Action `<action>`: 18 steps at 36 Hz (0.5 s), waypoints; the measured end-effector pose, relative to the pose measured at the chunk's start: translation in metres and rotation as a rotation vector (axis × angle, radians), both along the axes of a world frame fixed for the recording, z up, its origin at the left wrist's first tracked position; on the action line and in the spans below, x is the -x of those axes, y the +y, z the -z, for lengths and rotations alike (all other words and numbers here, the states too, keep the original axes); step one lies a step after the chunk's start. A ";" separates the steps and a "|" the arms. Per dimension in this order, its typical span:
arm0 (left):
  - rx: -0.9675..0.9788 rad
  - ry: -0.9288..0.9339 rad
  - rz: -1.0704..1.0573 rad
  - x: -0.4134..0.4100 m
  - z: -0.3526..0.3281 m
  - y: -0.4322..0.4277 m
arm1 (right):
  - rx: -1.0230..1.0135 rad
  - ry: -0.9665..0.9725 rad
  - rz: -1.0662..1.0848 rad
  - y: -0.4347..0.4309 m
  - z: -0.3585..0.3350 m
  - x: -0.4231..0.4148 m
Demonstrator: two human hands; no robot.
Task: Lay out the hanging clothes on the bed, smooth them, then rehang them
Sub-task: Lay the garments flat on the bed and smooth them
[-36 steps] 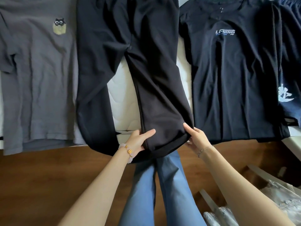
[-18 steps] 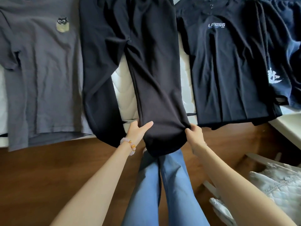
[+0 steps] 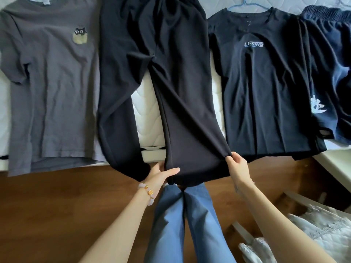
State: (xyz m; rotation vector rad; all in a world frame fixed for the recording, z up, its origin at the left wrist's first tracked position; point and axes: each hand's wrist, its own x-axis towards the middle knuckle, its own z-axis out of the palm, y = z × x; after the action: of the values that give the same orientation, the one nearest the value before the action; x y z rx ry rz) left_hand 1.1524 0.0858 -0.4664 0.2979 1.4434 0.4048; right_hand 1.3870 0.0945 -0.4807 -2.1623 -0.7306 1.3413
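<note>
Black trousers (image 3: pixel 178 95) lie on the white quilted bed (image 3: pixel 148 118), both legs hanging over its front edge. My left hand (image 3: pixel 161 174) grips the left side of the right leg's hem, thumb on top. My right hand (image 3: pixel 237 168) pinches the hem's right corner, pulling the leg taut. A grey T-shirt (image 3: pixel 53 88) with a cat pocket print lies flat to the left. A black T-shirt (image 3: pixel 266 88) with a chest logo lies to the right, a blue hanger (image 3: pixel 245 3) in its neck. Dark navy shorts (image 3: pixel 330 73) lie at the far right.
Brown wooden floor (image 3: pixel 57 215) runs below the bed edge. My legs in blue jeans (image 3: pixel 182 224) stand close to the bed. A white lacy cloth (image 3: pixel 311 236) and a pale frame sit on the floor at the lower right.
My right hand went from resting flat beside the hem to pinching its corner. The trouser leg is stretched wider and flatter between both hands. The view has tilted up slightly.
</note>
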 end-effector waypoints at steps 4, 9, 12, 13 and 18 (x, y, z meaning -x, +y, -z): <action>-0.006 0.067 -0.003 -0.006 0.001 0.000 | -0.091 0.001 0.061 0.002 -0.019 -0.015; -0.050 0.117 0.012 -0.022 -0.018 -0.003 | -0.202 -0.002 -0.008 0.012 -0.041 -0.035; -0.103 0.237 0.048 -0.033 -0.021 -0.006 | -0.167 -0.012 -0.027 0.013 -0.035 -0.044; -0.104 0.298 0.091 -0.037 -0.017 -0.008 | -0.130 -0.017 -0.032 0.012 -0.029 -0.046; 0.067 0.543 0.467 -0.046 0.019 -0.016 | 0.188 -0.239 -0.172 0.004 0.010 -0.052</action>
State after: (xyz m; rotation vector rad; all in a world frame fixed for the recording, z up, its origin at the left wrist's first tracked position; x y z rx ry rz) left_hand 1.1983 0.0697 -0.4850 0.7121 1.8439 -0.1198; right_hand 1.4388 0.0984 -0.4909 -2.4884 -0.9339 1.2926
